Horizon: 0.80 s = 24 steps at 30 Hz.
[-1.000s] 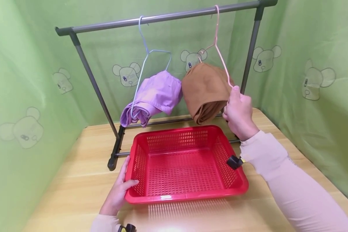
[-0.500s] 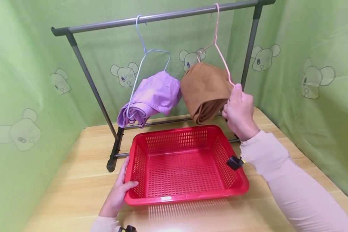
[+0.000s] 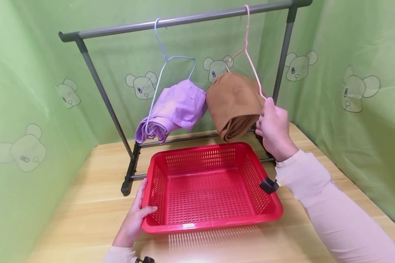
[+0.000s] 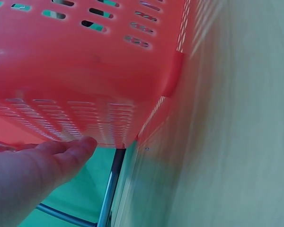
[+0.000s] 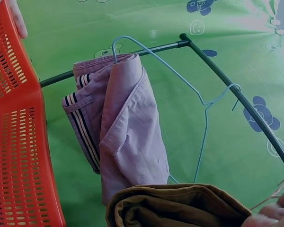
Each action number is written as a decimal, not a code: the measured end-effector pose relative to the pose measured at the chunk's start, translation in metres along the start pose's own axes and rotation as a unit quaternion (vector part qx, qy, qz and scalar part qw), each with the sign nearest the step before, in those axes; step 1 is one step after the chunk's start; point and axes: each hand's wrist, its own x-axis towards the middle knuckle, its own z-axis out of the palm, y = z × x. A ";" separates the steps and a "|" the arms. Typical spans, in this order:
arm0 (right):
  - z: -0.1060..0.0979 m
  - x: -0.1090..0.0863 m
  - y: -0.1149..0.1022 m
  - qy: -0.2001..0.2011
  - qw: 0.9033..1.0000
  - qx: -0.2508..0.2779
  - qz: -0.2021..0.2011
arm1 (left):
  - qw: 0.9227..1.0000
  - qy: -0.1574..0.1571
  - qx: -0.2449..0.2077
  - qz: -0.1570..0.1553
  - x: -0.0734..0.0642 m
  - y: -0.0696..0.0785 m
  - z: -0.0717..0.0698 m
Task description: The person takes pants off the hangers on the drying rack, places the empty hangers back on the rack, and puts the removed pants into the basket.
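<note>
brown garment (image 3: pixel 235 102) hangs folded on the pink hanger (image 3: pixel 253 68), up behind the red basket (image 3: pixel 217 223), whose left end the left hand (image 3: pixel 131 223) clasps. the right hand (image 3: pixel 274 127) pinches the hanger's near corner; i'd pull gently, lest its hook (image 3: pixel 248 8) jump the bar (image 3: pixel 197 18).

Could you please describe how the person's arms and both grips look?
The left grip and right grip are bare. Both arms wear pale pinkish-beige long sleeves, with a small black fitting, partly yellow, beside each cuff.
</note>
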 end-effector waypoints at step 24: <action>-0.010 0.007 -0.004 -0.021 0.991 -0.129 -0.020 | 1.000 -0.015 -0.018 0.006 -0.002 -0.001 -0.001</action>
